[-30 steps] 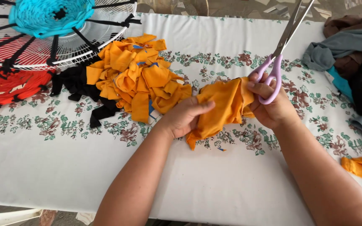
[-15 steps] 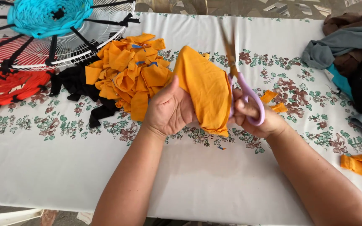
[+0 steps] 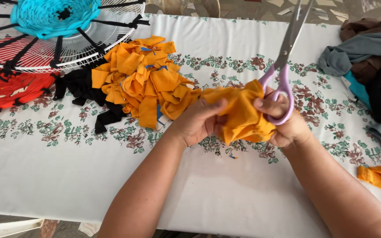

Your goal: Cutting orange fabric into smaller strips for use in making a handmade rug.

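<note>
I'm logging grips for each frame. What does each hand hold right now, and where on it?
The left hand pinches the bunched orange cloth at its left edge. The right hand grips its right side, with fingers through the purple handle loops of the scissors, blades pointing up.

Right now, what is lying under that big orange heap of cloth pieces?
Under the orange heap, black strips poke out on the flowered tablecloth, with a blue edge showing. Anything deeper is covered.

Floral-clothed table point(image 3: 243, 202), stone-patterned floor point(image 3: 252, 9)
</note>
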